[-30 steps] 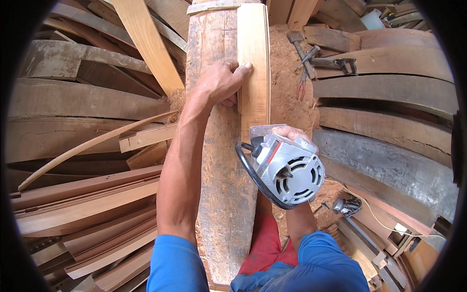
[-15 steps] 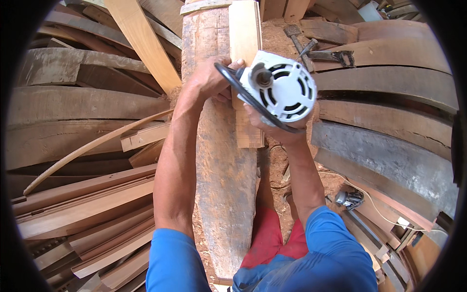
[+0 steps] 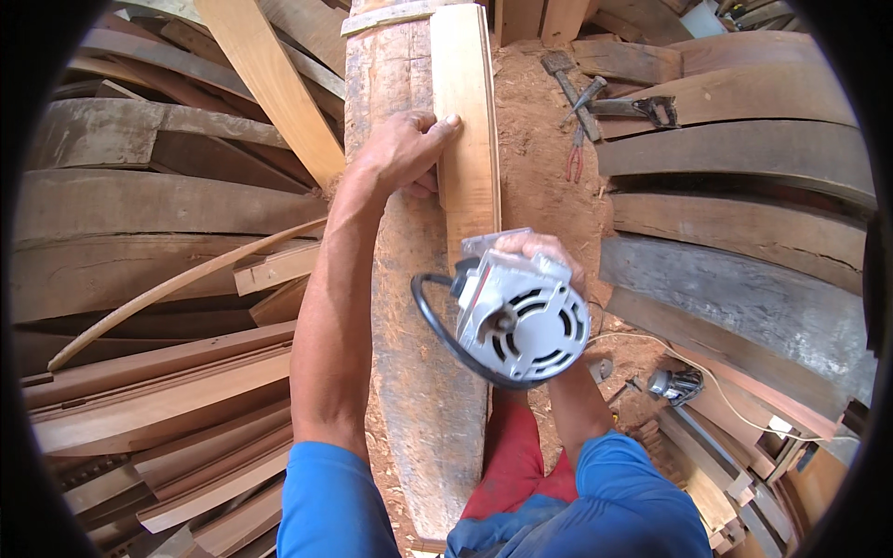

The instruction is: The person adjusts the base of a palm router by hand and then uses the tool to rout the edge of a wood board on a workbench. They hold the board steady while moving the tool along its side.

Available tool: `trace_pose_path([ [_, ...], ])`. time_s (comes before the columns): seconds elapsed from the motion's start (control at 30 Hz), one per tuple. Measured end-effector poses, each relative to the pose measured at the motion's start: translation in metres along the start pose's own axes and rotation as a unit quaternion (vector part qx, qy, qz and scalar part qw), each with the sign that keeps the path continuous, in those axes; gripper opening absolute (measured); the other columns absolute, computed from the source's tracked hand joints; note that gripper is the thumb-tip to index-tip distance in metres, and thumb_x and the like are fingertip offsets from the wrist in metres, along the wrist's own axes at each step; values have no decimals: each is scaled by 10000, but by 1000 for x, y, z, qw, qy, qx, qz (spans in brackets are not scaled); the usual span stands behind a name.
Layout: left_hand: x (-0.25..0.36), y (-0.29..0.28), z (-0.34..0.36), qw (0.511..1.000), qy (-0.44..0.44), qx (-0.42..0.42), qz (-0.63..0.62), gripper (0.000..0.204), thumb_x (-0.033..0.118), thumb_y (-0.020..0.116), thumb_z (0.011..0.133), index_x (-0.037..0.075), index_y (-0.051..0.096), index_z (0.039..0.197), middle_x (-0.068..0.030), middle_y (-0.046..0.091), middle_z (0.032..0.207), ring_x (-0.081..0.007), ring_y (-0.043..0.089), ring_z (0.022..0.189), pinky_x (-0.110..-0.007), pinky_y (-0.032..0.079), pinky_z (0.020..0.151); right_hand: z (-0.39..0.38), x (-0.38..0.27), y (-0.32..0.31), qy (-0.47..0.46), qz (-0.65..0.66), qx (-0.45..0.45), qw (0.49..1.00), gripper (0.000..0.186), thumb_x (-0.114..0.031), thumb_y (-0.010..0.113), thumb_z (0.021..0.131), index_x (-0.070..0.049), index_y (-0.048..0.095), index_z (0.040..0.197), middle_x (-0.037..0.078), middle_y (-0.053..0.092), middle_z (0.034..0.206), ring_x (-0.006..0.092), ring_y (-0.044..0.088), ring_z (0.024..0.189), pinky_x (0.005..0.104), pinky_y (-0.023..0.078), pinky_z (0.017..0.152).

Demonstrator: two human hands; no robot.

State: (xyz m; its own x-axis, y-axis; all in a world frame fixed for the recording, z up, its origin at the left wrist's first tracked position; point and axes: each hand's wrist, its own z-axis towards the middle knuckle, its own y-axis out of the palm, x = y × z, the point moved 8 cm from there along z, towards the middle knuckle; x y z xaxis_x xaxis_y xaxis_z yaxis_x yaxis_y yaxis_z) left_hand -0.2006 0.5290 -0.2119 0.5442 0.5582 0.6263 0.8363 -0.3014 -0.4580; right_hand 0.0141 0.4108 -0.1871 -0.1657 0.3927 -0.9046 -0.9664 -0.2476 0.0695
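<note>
My left hand [image 3: 411, 151] grips the left edge of a pale board [image 3: 465, 102], thumb on top and fingers curled beside it; the board lies lengthwise on a weathered wooden plank bench [image 3: 419, 437]. Lower right, my right hand [image 3: 544, 256] holds a grey power tool [image 3: 526, 330], probably a router or trimmer, with a round vented end, a clear plastic base and a looped black cord, over the board's near end. Much of that hand is hidden behind the tool.
Planks [image 3: 167, 205] are stacked left and right. On the sawdust at upper right lie a hammer-like tool [image 3: 572, 88], red-handled pliers [image 3: 575, 163] and a saw [image 3: 660, 112]. Another power tool [image 3: 674, 386] with a light cord [image 3: 707, 367] sits lower right. A cross batten [image 3: 395, 19] spans the bench's far end.
My right hand and the tool swung forward over the board half a second ago and are now back near its lower end. My left hand keeps its grip on the board.
</note>
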Motion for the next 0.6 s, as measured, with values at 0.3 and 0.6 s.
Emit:
trace_pose_path([
  [0.3,-13,-4,22,989,115,48,79,580,467,552,996,-82,700,1111,-241,738,901,-262,756,696,-374,655,609,43,41,8,49,-245,-99,963,710,-478,762,836,-131,529,1410,52,640,1337,226,597,1228,415,423,1118],
  [0.6,-37,51,-69,920,113,364,-90,398,265,422,1082,-32,683,1126,-228,674,973,-351,653,924,-437,519,824,104,65,1,43,-161,-6,986,1009,-426,969,643,57,449,1361,223,679,1135,324,729,1009,405,593,868],
])
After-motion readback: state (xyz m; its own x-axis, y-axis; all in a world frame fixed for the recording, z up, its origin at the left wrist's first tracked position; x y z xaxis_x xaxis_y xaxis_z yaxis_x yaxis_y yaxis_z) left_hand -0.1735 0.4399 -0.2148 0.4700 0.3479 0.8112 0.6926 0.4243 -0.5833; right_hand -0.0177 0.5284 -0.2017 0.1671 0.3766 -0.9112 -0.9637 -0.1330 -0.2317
